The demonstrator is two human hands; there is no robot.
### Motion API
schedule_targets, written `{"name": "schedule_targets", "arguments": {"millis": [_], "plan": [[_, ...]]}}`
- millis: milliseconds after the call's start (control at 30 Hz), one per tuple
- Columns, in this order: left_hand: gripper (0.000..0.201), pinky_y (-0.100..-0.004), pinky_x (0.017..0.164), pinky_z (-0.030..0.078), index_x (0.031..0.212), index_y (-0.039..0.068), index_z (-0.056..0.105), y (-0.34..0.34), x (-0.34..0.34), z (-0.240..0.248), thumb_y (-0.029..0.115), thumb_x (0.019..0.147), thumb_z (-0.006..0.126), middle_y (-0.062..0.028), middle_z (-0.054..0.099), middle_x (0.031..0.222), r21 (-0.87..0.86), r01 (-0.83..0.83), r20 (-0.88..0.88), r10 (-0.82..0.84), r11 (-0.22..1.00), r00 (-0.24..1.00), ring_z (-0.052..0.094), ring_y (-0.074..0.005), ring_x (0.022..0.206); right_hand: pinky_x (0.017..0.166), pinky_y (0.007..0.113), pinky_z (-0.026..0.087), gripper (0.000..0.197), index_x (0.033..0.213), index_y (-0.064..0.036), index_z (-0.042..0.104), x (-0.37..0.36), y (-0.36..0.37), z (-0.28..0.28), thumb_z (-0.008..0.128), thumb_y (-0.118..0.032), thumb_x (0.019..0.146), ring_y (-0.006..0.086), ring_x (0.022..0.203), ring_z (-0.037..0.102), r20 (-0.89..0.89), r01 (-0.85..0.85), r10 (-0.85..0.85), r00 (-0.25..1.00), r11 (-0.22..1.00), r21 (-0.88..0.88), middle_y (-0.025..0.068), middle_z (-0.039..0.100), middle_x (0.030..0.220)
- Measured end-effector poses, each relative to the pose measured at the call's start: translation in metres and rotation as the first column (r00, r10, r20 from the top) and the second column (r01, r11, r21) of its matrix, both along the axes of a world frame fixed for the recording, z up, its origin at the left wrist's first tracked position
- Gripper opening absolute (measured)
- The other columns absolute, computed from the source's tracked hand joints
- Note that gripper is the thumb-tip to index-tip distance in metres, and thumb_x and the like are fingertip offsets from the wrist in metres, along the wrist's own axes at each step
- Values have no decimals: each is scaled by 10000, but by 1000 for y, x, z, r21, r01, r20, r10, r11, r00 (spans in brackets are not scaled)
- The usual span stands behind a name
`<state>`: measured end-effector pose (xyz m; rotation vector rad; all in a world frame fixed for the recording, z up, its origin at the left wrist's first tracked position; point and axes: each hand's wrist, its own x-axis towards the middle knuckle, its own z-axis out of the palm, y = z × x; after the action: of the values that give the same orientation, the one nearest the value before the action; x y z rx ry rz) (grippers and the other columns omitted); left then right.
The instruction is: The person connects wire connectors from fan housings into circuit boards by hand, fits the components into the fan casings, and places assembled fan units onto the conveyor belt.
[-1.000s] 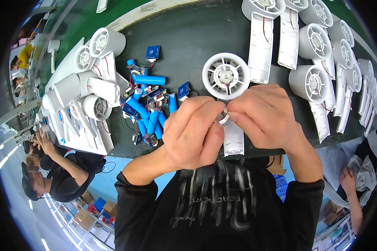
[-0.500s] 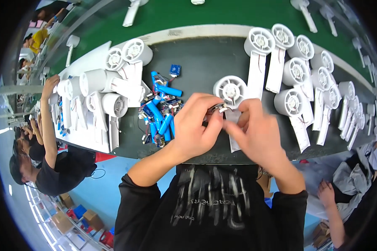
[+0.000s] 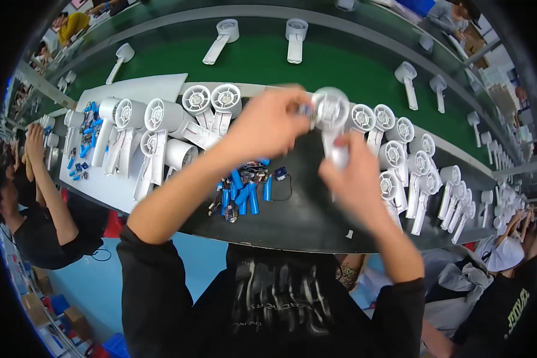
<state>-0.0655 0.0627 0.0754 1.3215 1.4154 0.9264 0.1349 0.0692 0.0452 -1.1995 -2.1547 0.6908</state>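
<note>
Both hands have drawn apart and moved farther out over the tabletop (image 3: 298, 209) in the last half second, and the white fan (image 3: 332, 110) that lay beneath them is now in the right hand (image 3: 359, 173). That hand is clamped on the fan's handle, its thumb and fingers wrapped around it, with some motion blur. The fan's long axis runs from far to near: its round head points to the far side, while the handle comes toward the person and leans slightly right. The left hand (image 3: 268, 122) is just left of the round head and nearer to it than the right hand is. Its fingers are curled together around a small bluish part (image 3: 305, 110), too blurred to identify; whether they also touch the fan cannot be told. Left of the right hand, on the near part of the tabletop, lies a pile of blue cylinders (image 3: 243, 196) with wires and circuit boards. More white fans stand in groups to the left (image 3: 156, 113) and right (image 3: 392, 154). Beyond the tabletop, a green belt (image 3: 253, 62) carries other fans.
</note>
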Motion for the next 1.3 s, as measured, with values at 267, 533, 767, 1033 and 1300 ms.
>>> {"name": "schedule_targets", "arguments": {"millis": [267,533,767,1033,1300], "plan": [[185,-337,432,515,948,-66,609,190,-14,-25,53,810,580,-139,605,734,-27,-188,180,190,982,965,618,-202,562,766,392,512,415,918,23,583,-69,233,-9,656,-332,716,354,851,668,142,185,-193,971,981,64,240,670,893],[289,-435,813,529,850,-81,669,271,-26,-93,167,729,583,-265,676,872,378,-186,-601,393,907,696,666,-392,895,872,484,506,546,1077,23,595,-68,275,-55,660,-421,765,448,1011,618,468,201,-201,860,978,50,300,636,1056],[524,-462,846,521,1214,-23,459,229,-81,-91,233,783,613,-295,640,1019,259,-327,-732,406,909,547,645,-420,940,785,437,522,298,1081,-48,602,-71,138,-6,575,-88,787,380,819,641,284,-462,430,857,886,52,165,666,931],[516,-508,810,515,1145,-28,439,156,-37,-25,245,761,652,-317,639,933,512,-261,-552,546,818,630,637,-451,908,741,416,515,235,1025,-75,639,-88,68,-52,645,-164,807,329,855,616,359,-717,653,667,693,73,138,566,947],[513,-482,791,522,1098,-65,448,36,16,12,230,737,660,-325,638,907,316,-195,-345,304,928,888,638,-456,884,631,261,478,176,1007,-20,650,-5,42,29,627,-94,849,143,683,601,59,-479,482,874,834,272,74,614,819]]}}
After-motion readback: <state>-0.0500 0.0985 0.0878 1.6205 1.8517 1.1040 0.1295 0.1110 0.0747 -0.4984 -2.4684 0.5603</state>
